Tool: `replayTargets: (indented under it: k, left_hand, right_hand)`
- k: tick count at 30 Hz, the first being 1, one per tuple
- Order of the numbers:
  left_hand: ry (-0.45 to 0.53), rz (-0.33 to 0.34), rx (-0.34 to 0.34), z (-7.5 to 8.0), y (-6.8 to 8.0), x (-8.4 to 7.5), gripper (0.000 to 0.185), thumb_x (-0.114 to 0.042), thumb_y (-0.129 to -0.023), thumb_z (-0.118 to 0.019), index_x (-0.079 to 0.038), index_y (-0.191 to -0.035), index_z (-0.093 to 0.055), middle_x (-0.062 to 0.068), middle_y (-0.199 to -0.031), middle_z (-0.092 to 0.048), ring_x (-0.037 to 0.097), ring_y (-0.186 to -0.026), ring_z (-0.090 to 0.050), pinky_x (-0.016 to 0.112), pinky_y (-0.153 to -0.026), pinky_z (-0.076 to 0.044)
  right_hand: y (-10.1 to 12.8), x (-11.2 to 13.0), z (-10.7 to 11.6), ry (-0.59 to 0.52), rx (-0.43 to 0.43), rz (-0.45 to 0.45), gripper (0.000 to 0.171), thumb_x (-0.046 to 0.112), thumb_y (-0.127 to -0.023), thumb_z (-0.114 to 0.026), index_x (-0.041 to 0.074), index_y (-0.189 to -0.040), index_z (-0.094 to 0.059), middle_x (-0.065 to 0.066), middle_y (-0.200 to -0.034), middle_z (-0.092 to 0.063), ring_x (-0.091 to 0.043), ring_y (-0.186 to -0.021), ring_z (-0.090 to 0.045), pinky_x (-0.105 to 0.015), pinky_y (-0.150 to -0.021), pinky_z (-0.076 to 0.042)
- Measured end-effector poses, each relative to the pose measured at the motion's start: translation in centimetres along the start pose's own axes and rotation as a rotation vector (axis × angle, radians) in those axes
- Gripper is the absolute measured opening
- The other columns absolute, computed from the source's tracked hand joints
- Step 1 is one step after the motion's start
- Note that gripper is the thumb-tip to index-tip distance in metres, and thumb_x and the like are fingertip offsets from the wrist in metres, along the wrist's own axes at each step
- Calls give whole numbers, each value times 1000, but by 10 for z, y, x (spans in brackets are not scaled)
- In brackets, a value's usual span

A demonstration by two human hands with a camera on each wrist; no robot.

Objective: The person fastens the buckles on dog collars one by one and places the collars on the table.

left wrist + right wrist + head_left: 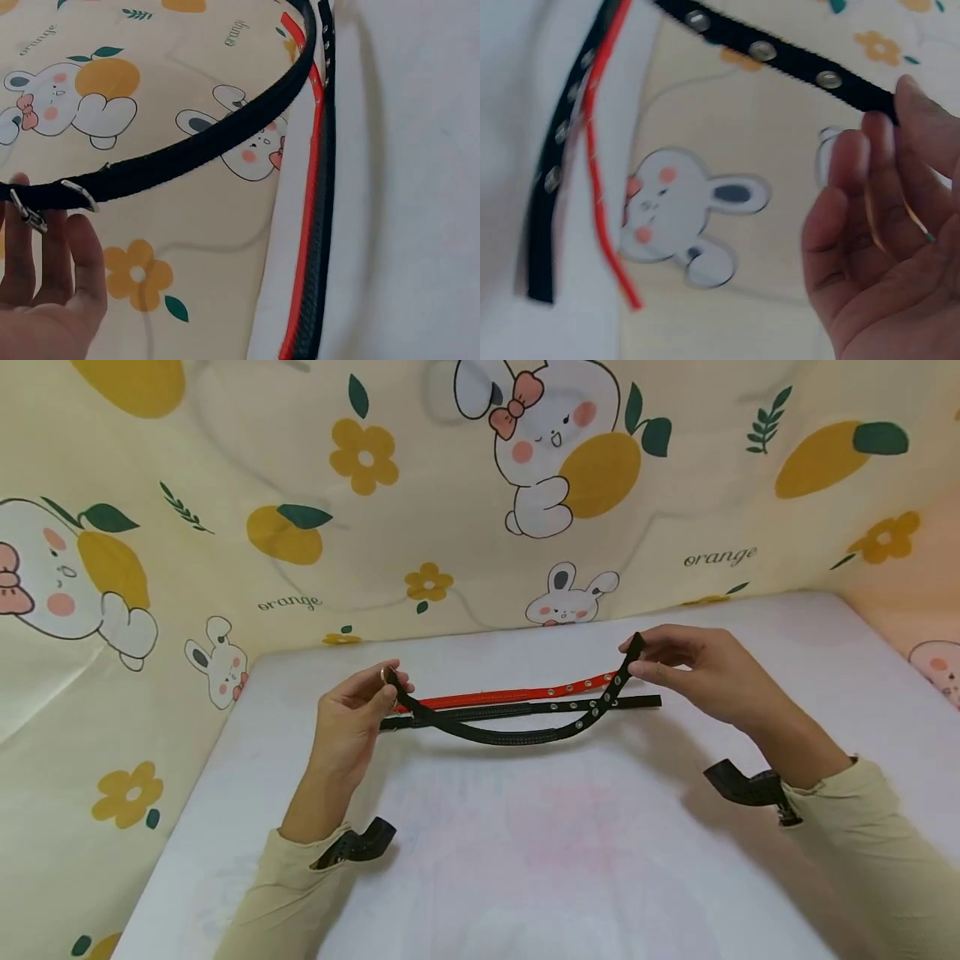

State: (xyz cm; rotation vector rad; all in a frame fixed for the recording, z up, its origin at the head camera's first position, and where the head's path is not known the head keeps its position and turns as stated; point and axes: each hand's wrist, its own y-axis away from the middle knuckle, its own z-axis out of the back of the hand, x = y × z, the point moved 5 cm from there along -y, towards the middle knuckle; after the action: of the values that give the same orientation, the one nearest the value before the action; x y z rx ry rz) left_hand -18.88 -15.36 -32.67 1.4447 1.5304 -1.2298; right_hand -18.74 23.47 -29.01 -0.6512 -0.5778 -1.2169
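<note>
head view: left hand [352, 714] pinches the buckle end and right hand [705, 672] pinches the eyelet tip of a black collar [517, 737], so it sags clear of the white table [525, 860] in a loop. behind it, a second black collar [525, 708] and a red collar [510, 696] lie flat, unobstructed, before the printed cloth [450, 510].

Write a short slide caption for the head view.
Two hands hold a black collar above red and black collars.
</note>
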Motion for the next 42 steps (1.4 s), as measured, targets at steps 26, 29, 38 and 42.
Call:
replayTargets:
  k: [26,29,38,42]
  left_hand:
    - [-192,3,13,-36,-8,9,26,-5,-83,-75,-28,-94,-78,-8,-90,-75,11,-92,-68,21,-84,-56]
    - [-180,13,26,-39,-7,8,29,-1,-84,-73,-27,-94,-77,-7,-91,-75,10,-91,-68,20,-83,-56]
    - [-157,108,11,-46,5,19,33,6,-85,-71,-25,-95,-78,-7,-91,-76,8,-91,-69,19,-74,-54]
    - [-114,50,34,-50,5,18,35,10,-84,-71,-22,-95,-79,-3,-87,-75,11,-79,-66,19,-61,-49]
  right_hand:
    - [-12,38,-38,28,176,82,25,32,-99,-63,28,-123,-63,-4,-112,-73,-21,-95,-69,-33,-68,-55]
    - [-12,38,-40,39,163,99,26,34,-99,-62,29,-124,-64,-1,-115,-72,-18,-93,-68,-30,-64,-53]
    - [-2,31,-46,-1,119,10,30,38,-94,-69,22,-119,-69,0,-100,-74,-18,-87,-67,-29,-66,-55]
    - [-2,34,-47,14,62,38,31,40,-93,-69,22,-117,-70,2,-99,-75,-17,-88,-67,-27,-72,-54]
